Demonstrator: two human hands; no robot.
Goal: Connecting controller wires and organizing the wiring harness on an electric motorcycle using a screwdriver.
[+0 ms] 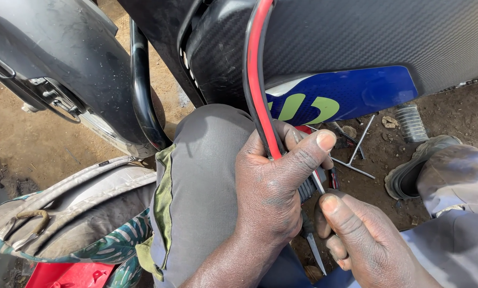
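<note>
Two hands: left hand (273,186) grips red-black cable (257,80); right hand (364,240) pinches blade (318,182).

Under you lies bare, dusty brown dirt ground (31,138); a thin metal cross-shaped wrench (356,154) rests flat on it at the upper right; a grey ribbed rubber tube (409,121) lies just beyond; a worn grey shoe (417,168) stands nearby; small stones are scattered about.
</note>
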